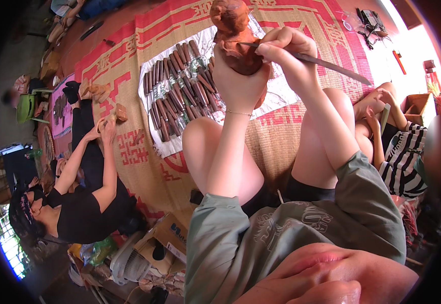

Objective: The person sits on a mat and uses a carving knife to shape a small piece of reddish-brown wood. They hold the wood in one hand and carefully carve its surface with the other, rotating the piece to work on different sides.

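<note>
My left hand (238, 83) is wrapped round the lower part of a reddish-brown carved figurine (230, 21), holding it upright above the mat. The figurine has a rounded top and a narrower middle. In my right hand (294, 50) is a slim, flat, dark grey carving tool (337, 68), pinched near its pointed end. Its tip meets the figurine's middle, and the long shank slants out to the right past my wrist. Below my hands, many dark wooden-handled carving tools (180, 93) lie in rows on a white cloth (276, 96).
A red-patterned straw mat (276, 137) covers the floor. To the left, a person in black (88, 213) holds a small wooden block (121, 112). At the right sits a person in a striped top (405, 162). A cardboard box (162, 243) and a wooden box (419, 109) stand nearby.
</note>
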`<action>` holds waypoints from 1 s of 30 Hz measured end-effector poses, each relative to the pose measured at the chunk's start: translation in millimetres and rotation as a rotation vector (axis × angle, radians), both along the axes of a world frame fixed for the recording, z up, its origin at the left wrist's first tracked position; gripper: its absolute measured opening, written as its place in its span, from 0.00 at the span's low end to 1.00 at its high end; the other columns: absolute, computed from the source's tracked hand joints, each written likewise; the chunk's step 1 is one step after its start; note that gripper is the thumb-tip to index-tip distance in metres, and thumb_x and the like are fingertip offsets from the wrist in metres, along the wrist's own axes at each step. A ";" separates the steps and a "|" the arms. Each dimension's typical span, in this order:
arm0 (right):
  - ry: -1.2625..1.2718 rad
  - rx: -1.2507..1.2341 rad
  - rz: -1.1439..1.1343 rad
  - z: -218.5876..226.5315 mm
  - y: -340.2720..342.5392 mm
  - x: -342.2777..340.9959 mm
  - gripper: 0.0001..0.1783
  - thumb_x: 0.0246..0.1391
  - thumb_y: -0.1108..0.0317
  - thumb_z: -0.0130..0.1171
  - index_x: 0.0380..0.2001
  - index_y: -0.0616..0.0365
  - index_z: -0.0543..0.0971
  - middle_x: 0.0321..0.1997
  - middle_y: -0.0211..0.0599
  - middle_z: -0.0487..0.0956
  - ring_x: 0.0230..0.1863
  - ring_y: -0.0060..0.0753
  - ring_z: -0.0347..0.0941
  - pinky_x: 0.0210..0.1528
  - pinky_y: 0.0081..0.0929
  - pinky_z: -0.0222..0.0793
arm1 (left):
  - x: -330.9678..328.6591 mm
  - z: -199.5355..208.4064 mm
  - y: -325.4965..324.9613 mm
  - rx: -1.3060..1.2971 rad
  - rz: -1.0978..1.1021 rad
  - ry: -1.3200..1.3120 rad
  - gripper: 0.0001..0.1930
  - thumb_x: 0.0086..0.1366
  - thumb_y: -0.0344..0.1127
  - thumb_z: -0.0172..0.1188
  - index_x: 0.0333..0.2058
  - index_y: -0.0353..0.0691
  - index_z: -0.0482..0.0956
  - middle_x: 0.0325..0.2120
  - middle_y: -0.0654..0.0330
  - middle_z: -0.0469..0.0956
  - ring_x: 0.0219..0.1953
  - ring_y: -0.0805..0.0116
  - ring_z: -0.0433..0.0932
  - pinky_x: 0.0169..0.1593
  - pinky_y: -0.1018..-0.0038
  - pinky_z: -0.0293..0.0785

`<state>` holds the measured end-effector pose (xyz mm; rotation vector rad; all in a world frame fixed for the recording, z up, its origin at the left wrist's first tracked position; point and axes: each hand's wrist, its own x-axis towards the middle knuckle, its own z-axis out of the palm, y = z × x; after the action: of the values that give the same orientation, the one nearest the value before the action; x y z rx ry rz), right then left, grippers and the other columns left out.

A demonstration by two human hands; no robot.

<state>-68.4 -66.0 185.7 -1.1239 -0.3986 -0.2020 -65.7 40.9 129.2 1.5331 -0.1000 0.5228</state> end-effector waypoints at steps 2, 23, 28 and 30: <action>0.020 -0.020 0.003 -1.4 -7.5 1.3 0.07 0.44 0.79 0.60 0.19 0.60 0.72 0.26 0.35 0.77 0.26 0.17 0.70 0.29 0.15 0.66 | -3.3 6.8 -2.3 0.071 0.020 0.013 0.29 0.35 0.36 0.69 0.38 0.36 0.66 0.28 0.53 0.74 0.32 0.55 0.75 0.36 0.67 0.71; -0.015 -0.048 -0.041 2.1 1.3 -3.1 0.05 0.46 0.79 0.60 0.22 0.63 0.73 0.27 0.32 0.77 0.29 0.15 0.70 0.32 0.14 0.66 | -2.6 11.6 -4.1 0.105 0.070 0.017 0.29 0.36 0.38 0.68 0.39 0.38 0.68 0.30 0.54 0.75 0.32 0.55 0.76 0.36 0.67 0.72; -0.161 -0.279 -0.090 1.3 0.8 -2.5 0.04 0.47 0.80 0.57 0.24 0.66 0.71 0.29 0.39 0.75 0.29 0.20 0.70 0.31 0.15 0.67 | -3.3 15.4 -1.1 0.141 0.085 0.014 0.28 0.37 0.40 0.68 0.38 0.38 0.68 0.30 0.54 0.75 0.33 0.54 0.76 0.36 0.67 0.72; -0.265 -0.381 -0.107 -3.5 0.8 -0.4 0.03 0.48 0.81 0.54 0.24 0.69 0.70 0.28 0.44 0.73 0.24 0.23 0.69 0.26 0.17 0.66 | -6.0 19.9 -0.3 0.193 0.130 0.037 0.27 0.38 0.41 0.67 0.38 0.38 0.68 0.29 0.53 0.75 0.32 0.54 0.76 0.35 0.67 0.72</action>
<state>-68.8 -65.1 182.2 -1.5012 -0.6307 -0.3826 -71.7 40.6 149.1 1.7457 -0.0228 0.6006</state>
